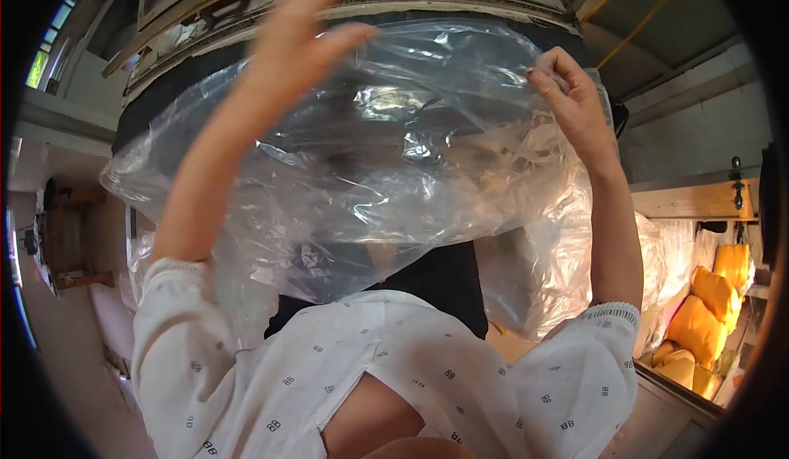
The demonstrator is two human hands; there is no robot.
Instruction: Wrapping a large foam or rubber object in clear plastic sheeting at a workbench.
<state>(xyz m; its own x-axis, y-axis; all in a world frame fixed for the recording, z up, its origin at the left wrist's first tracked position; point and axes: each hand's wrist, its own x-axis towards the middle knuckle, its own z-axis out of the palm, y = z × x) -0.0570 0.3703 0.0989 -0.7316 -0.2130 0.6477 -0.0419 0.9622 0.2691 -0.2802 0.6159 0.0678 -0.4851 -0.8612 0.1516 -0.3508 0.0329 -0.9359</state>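
Note:
A large sheet of clear plastic film [427, 163], creased and shiny, spreads across the dark-topped worktable in front of me and hangs down over my lap. Whether it is a single sheet or a bag I cannot tell. At its far right edge my right hand [569, 89] pinches the film between thumb and fingers. My left hand [306, 27], smeared by motion, is raised over the far left part of the film. Its thumb stands apart from the fingers, and nothing shows in it.
Along the table's far side runs a wooden rail [205, 7] with a cable near it. More crumpled clear film [559, 253] hangs down at the right. Yellow-orange bundles [703, 319] lie farther right. A dark shelf or stand [70, 237] is at the left.

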